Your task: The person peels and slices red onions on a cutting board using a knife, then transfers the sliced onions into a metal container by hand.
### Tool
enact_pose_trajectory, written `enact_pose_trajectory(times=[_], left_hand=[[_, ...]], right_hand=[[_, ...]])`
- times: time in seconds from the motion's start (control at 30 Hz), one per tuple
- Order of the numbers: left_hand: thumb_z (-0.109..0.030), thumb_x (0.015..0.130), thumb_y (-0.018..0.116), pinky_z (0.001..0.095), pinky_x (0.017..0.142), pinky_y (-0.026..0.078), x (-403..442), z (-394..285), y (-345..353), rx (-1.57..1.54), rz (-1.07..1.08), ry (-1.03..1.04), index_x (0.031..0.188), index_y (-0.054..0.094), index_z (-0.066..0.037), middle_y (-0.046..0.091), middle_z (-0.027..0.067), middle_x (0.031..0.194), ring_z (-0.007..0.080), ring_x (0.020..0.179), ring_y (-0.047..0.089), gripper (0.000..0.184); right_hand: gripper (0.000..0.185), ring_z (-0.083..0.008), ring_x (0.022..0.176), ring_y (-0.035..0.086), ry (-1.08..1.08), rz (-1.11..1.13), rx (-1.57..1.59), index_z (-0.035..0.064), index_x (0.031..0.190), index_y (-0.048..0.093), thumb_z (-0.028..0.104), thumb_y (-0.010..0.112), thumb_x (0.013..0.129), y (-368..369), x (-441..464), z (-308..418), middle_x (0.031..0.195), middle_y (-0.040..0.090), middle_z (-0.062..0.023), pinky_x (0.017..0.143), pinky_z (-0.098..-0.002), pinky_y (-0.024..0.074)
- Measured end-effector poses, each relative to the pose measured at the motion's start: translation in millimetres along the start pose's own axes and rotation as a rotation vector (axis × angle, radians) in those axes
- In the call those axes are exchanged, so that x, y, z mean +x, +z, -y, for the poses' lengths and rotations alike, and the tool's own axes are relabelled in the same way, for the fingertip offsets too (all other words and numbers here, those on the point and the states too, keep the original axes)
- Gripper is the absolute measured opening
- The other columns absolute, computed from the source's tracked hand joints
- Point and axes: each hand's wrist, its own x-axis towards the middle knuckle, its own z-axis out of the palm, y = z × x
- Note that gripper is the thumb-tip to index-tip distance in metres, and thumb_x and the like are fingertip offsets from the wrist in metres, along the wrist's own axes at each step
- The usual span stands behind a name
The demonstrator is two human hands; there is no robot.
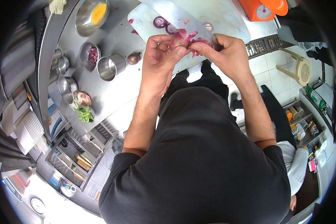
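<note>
My left hand (160,58) is closed around a red onion (180,38) whose loose purple skin sticks out between both hands. The thumb and fingers of my right hand (224,54) pinch that skin and also hold a wide knife (183,16), whose blade points up and left over the white cutting board (227,18). Sliced onion rings (160,22) lie on the board beside the blade, and a cut onion piece (208,26) is on its other side. A whole red onion (133,58) sits on the steel counter, left of my left hand.
On the steel counter (112,93) stand a bowl with yellow content (92,16), a bowl of onion pieces (89,56), a steel pot (111,67) and leafy greens (85,114). An orange scale (263,10) is at upper right. Another person (293,164) is at my right.
</note>
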Motion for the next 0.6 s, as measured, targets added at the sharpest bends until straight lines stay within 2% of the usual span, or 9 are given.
enact_pose_trajectory(times=[0.07,0.17,0.27,0.37,0.6], left_hand=[[-0.004,0.102,0.072,0.0478,0.111,0.056,-0.8,0.7,2.6,0.002,-0.008,0.0,0.13,0.055,-0.003,0.068,0.0154,0.127,0.0249,0.12,0.068,0.033],[0.006,0.093,0.08,0.0376,0.104,0.059,0.2,-2.3,5.3,0.027,-0.048,-0.048,0.127,0.049,-0.001,0.064,0.0152,0.128,0.0219,0.117,0.068,0.047],[0.005,0.091,0.083,0.0351,0.101,0.06,0.4,-0.3,6.5,0.099,-0.037,-0.013,0.126,0.048,-0.001,0.064,0.0154,0.128,0.0216,0.116,0.068,0.05],[0.005,0.09,0.084,0.0344,0.099,0.061,-0.5,0.4,8.2,0.142,-0.049,0.006,0.125,0.047,-0.001,0.064,0.0152,0.127,0.0213,0.115,0.069,0.051],[0.005,0.092,0.081,0.0334,0.101,0.06,-1.0,-1.7,12.7,0.172,-0.051,0.06,0.136,0.048,0.0,0.063,0.0148,0.13,0.0204,0.116,0.069,0.055]], right_hand=[[0.073,-0.015,0.046,0.05,-0.001,-0.016,0.011,0.0019,0.061,0.062,0.066,0.092,0.074,1.0,1.2,-3.4,0.05,0.055,-0.0042,0.048,-0.034,0.0412],[0.072,-0.0133,0.046,0.047,-0.014,-0.009,0.02,0.0017,0.06,0.06,0.064,0.093,0.075,4.5,1.8,-8.0,0.05,0.052,-0.0037,0.047,-0.0338,0.0393],[0.07,-0.0102,0.048,0.045,-0.023,-0.008,0.036,0.0021,0.059,0.059,0.06,0.093,0.078,3.5,1.2,-5.3,0.049,0.05,-0.0022,0.047,-0.0319,0.0371],[0.067,-0.0067,0.05,0.043,0.037,0.017,0.194,0.0025,0.059,0.06,0.056,0.093,0.081,6.3,0.3,-4.9,0.05,0.049,0.0006,0.046,-0.0296,0.0335],[0.062,-0.0039,0.052,0.043,0.124,0.092,0.32,0.0027,0.059,0.063,0.05,0.092,0.085,5.3,0.8,-5.5,0.052,0.05,0.0045,0.047,-0.0271,0.0305]])
